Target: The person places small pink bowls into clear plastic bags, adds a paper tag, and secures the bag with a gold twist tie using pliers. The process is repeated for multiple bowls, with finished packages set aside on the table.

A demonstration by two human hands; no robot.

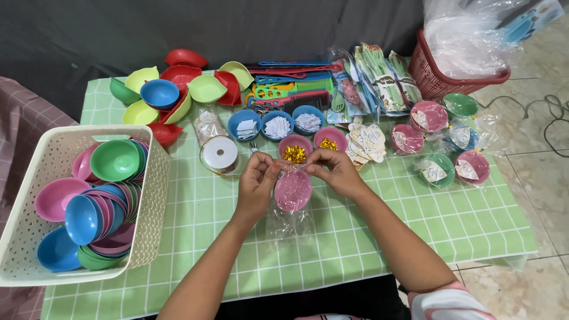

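Forearms come in from the bottom edge over a green checked tablecloth (367, 237). Left hand (256, 178) and right hand (336, 170) meet at the top of a clear plastic bag (289, 222), each pinched narrow on the bag's gathered neck; what exactly sits between the fingertips is too small to tell. Inside the bag, a pink bowl (293, 191) lies just below the hands, at the table's centre. Just beyond the hands: two pink bowls of gold twist ties (294, 153), three blue bowls of paper slips (277, 126), a ribbon spool (220, 153). Left, a cream basket (155, 195) stacked with loose bowls. Right, finished wrapped bowls (453, 151) near a red basket (435, 80). Risks, as judged: the thin film could slip out of the pinch and the neck fall open; a hard pull might tear it. The tie bowls sit so near the knuckles that a forward nudge would likely scatter ties. The bag's loose tail trails toward the table edge and could snag on an arm.
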